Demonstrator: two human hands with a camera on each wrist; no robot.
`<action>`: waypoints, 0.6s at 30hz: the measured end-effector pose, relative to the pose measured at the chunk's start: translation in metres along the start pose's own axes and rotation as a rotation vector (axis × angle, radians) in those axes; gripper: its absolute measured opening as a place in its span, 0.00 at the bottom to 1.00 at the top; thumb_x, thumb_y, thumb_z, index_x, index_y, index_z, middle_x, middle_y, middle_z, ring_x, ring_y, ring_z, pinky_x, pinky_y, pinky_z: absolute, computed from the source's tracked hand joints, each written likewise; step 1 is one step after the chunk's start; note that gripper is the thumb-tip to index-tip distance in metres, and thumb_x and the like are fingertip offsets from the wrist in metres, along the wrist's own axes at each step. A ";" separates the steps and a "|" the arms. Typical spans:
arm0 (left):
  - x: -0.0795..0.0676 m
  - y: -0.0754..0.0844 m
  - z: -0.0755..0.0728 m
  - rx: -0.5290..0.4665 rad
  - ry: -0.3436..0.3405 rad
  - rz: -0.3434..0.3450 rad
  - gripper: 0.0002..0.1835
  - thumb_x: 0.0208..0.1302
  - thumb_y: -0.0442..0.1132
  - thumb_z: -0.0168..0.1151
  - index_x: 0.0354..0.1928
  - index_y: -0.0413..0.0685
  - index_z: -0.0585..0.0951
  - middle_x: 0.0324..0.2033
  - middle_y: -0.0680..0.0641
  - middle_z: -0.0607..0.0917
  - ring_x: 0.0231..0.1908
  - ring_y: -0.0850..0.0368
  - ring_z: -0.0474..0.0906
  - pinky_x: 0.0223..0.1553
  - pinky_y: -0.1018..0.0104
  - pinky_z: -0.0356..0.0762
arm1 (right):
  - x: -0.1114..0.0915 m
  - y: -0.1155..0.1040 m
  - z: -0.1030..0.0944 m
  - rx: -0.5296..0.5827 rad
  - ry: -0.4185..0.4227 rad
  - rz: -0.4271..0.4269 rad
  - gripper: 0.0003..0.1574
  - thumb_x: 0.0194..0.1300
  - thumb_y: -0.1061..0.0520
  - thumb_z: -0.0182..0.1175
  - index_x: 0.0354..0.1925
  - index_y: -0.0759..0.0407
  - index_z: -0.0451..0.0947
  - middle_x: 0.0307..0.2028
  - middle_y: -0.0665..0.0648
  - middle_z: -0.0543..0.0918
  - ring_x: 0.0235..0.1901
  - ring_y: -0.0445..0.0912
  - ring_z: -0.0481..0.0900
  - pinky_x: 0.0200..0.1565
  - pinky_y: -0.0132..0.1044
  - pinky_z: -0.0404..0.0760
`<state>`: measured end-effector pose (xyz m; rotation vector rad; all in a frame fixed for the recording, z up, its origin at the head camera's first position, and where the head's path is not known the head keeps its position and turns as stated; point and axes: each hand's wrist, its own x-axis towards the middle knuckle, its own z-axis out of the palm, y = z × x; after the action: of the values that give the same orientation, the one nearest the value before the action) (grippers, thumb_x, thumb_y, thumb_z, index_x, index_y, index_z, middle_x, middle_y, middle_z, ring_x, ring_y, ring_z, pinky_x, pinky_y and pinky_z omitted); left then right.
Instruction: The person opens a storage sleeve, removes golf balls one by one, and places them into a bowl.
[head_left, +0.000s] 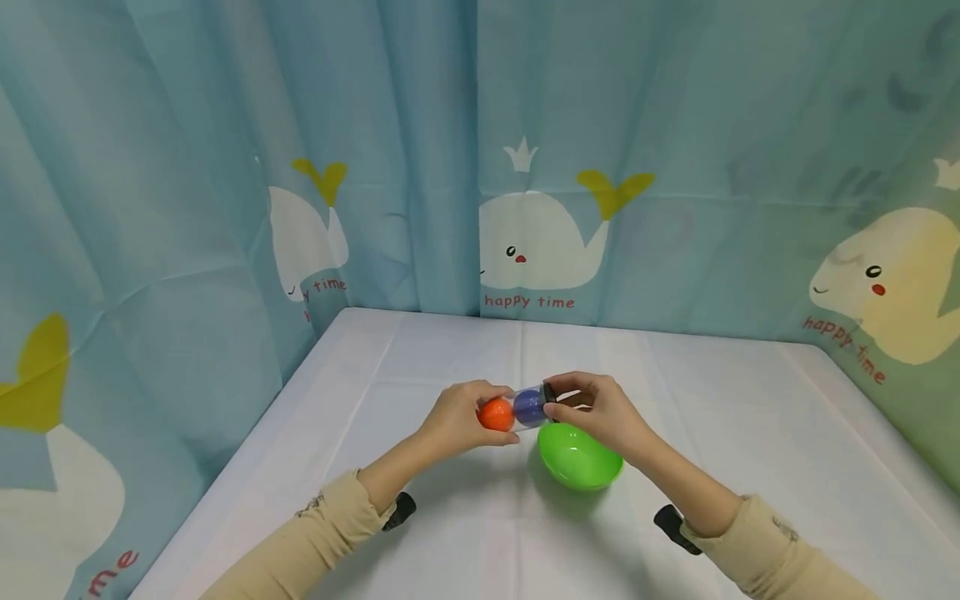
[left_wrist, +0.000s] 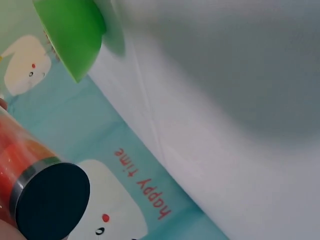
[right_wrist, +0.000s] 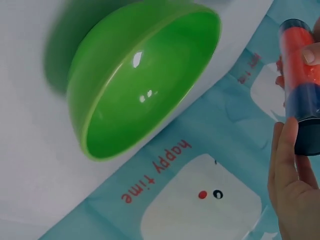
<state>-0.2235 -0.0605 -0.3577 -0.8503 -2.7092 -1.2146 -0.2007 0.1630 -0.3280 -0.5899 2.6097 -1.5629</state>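
My left hand [head_left: 450, 419] grips a clear tube [right_wrist: 295, 47] that lies nearly level above the table. Through its wall show an orange ball [head_left: 496, 414] and, nearer my right hand, a blue ball [head_left: 529, 407]. My right hand [head_left: 609, 417] pinches the black lid [right_wrist: 308, 137] at the tube's right end between thumb and fingers. A black cap [left_wrist: 52, 202] covers the other end, seen large in the left wrist view. Just below and in front of the right hand stands a green bowl [head_left: 579, 458]; its visible inside holds nothing.
A white cloth [head_left: 420, 350] covers the table. Blue curtains [head_left: 420, 125] printed with white whales hang behind it and along both sides. The bowl casts a shadow on the cloth.
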 end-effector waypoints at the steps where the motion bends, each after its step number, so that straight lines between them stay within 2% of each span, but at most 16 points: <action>1: 0.000 -0.001 0.000 -0.007 -0.004 0.008 0.28 0.42 0.44 0.78 0.49 0.46 0.83 0.41 0.48 0.85 0.38 0.57 0.79 0.38 0.71 0.78 | -0.001 0.000 0.000 0.000 0.001 -0.001 0.24 0.60 0.61 0.63 0.53 0.72 0.75 0.48 0.69 0.81 0.40 0.52 0.84 0.40 0.33 0.83; 11: -0.002 -0.006 0.000 -0.043 -0.034 0.063 0.29 0.43 0.41 0.77 0.51 0.44 0.82 0.41 0.48 0.86 0.38 0.57 0.79 0.37 0.74 0.78 | -0.004 0.000 0.001 -0.022 -0.005 -0.093 0.22 0.59 0.64 0.63 0.51 0.74 0.75 0.46 0.70 0.82 0.39 0.52 0.84 0.39 0.32 0.83; 18: -0.002 -0.007 -0.004 -0.057 -0.023 0.103 0.29 0.41 0.40 0.78 0.50 0.43 0.82 0.41 0.46 0.86 0.37 0.57 0.78 0.37 0.76 0.77 | -0.004 -0.004 0.002 -0.029 -0.014 -0.118 0.22 0.58 0.67 0.63 0.50 0.75 0.75 0.46 0.71 0.82 0.39 0.53 0.84 0.38 0.32 0.83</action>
<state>-0.2256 -0.0680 -0.3604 -1.0029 -2.6228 -1.2737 -0.1955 0.1613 -0.3264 -0.7680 2.6364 -1.5480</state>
